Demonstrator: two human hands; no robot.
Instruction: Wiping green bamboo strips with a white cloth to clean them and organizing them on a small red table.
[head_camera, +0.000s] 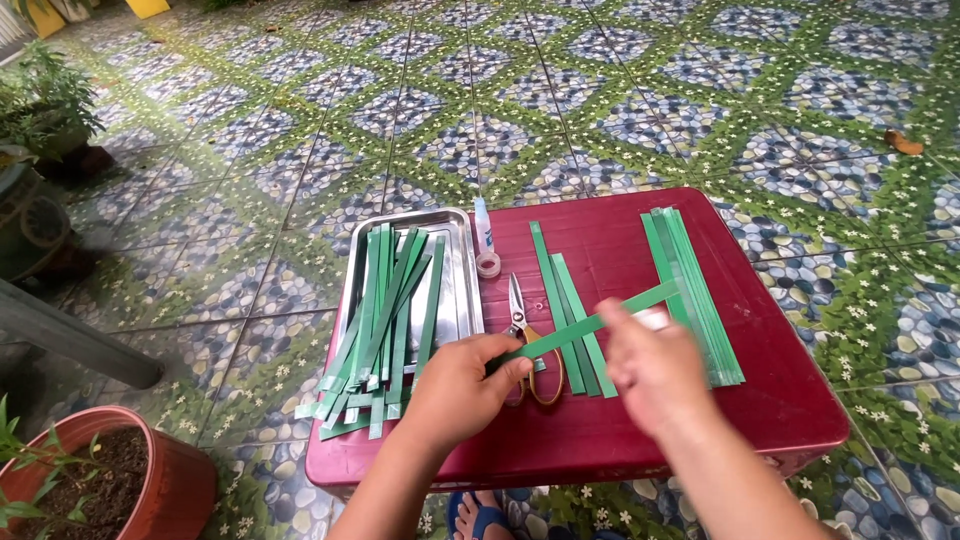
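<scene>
My left hand (465, 385) pinches the near end of a long green paper strip (590, 322) above the dark red table (780, 400). My right hand (655, 365) is blurred and holds the same strip further along; something small and white shows at its fingers. The strip's far end reaches a stack of green strips (695, 290) on the right. Two or three loose green strips (565, 300) lie in the middle of the table. Scissors (530, 350) with orange handles lie beneath the held strip.
A metal tray (455, 260) holds a heap of several green strips (385, 320) at the table's left. A glue bottle (484, 225) and a small tape roll (488, 265) stand beside it. Terracotta pot (150, 480) at bottom left, plants at left, patterned tile floor around.
</scene>
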